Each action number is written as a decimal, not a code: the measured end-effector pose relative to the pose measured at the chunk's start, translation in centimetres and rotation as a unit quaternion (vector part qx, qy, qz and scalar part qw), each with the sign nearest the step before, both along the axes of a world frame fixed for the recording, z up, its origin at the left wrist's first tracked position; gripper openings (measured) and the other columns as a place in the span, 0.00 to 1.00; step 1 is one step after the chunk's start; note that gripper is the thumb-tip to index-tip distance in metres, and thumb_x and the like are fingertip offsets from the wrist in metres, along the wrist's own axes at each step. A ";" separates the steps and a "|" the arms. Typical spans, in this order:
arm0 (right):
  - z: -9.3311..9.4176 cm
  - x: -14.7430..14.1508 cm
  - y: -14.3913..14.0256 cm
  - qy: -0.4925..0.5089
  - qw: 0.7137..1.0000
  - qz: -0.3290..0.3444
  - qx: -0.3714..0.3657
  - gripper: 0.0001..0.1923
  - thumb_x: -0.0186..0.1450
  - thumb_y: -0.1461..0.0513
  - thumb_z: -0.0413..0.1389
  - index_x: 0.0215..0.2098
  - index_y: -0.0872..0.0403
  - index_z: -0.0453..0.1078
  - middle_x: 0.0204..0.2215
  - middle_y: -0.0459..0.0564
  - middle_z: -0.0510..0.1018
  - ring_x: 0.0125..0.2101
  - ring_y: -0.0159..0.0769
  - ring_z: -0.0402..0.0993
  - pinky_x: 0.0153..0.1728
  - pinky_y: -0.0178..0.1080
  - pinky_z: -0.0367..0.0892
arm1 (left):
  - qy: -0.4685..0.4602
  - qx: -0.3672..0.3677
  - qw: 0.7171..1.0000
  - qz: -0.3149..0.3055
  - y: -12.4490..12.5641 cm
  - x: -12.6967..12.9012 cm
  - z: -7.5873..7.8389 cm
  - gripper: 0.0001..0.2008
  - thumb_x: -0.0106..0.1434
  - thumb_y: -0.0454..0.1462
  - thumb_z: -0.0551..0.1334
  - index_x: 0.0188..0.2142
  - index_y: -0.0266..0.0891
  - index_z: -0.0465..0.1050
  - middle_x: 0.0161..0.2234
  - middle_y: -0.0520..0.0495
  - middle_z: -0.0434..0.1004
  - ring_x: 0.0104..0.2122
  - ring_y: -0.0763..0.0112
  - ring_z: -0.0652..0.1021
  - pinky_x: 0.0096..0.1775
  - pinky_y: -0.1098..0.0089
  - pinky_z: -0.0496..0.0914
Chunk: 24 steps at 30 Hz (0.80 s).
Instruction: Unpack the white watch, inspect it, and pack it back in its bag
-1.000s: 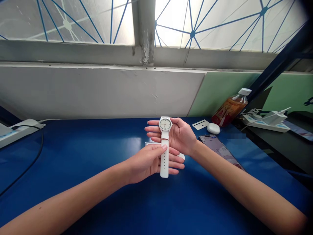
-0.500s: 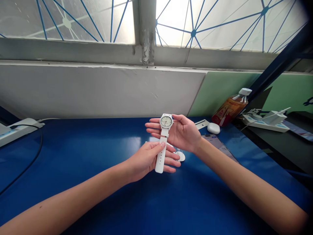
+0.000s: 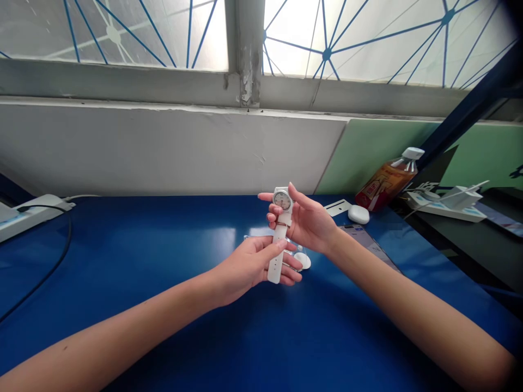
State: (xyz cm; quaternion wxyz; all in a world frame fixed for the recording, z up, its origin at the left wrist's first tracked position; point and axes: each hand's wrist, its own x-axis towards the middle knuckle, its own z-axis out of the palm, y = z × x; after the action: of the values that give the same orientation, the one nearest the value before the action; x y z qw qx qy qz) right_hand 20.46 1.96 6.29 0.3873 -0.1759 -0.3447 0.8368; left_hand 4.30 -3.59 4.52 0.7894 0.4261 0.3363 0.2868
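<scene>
Head view | my right hand (image 3: 310,226) has curled its grip around the round white-cased wristwatch (image 3: 282,200), tilting its dial since a second ago | left hand (image 3: 253,264) pinches the white strap's lower end (image 3: 274,267) below | watch held above the blue bench (image 3: 163,256), under closer control.

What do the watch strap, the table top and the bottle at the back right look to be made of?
The watch strap looks like white rubber or silicone: matte, bending, with punched holes. The table top seems a glossy blue painted or laminated surface, since it mirrors the window light. The bottle looks like clear plastic with amber liquid, a printed label and a white cap; glass cannot be ruled out.
</scene>
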 end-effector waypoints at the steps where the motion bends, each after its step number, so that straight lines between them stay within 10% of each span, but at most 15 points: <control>1: -0.1 -0.1 0.0 -0.011 1.000 -0.020 0.005 0.20 0.70 0.52 0.49 0.44 0.59 0.73 0.23 0.44 0.72 0.31 0.31 0.76 0.37 0.34 0.71 | 0.005 0.017 1.000 0.009 0.0 0.0 0.0 0.16 0.66 0.43 0.62 0.45 0.32 0.73 0.38 0.38 0.79 0.34 0.65 0.81 0.43 0.62 0.73; 8: -0.3 -0.8 -0.3 -0.079 0.990 -0.110 0.051 0.13 0.64 0.54 0.59 0.35 0.56 0.75 0.26 0.45 0.80 0.35 0.32 0.79 0.42 0.34 0.72 | -0.031 -0.011 0.999 -0.037 -0.5 0.2 -0.5 0.18 0.71 0.43 0.54 0.46 0.28 0.72 0.37 0.32 0.80 0.35 0.60 0.82 0.42 0.62 0.72; 17: 0.3 -0.3 -0.8 -0.064 0.992 0.019 0.109 0.14 0.69 0.63 0.52 0.51 0.58 0.72 0.44 0.54 0.81 0.50 0.38 0.75 0.57 0.44 0.63 | -0.064 -0.017 0.997 -0.048 -0.2 -0.3 -0.3 0.18 0.69 0.43 0.56 0.43 0.28 0.75 0.40 0.31 0.80 0.39 0.57 0.82 0.46 0.59 0.72; 24: 0.3 -0.1 -0.5 -0.074 0.992 0.033 0.094 0.15 0.71 0.63 0.48 0.52 0.58 0.70 0.46 0.55 0.79 0.43 0.39 0.78 0.44 0.39 0.73 | -0.054 -0.021 0.995 -0.077 -0.5 0.0 -0.4 0.18 0.69 0.44 0.57 0.45 0.29 0.74 0.42 0.31 0.78 0.41 0.55 0.81 0.45 0.59 0.72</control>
State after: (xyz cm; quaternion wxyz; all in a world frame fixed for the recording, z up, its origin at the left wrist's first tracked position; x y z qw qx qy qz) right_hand 20.31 1.49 6.57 0.3478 -0.1889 -0.4552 0.7976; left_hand 4.25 -4.07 4.10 0.8347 0.4179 0.2657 0.2409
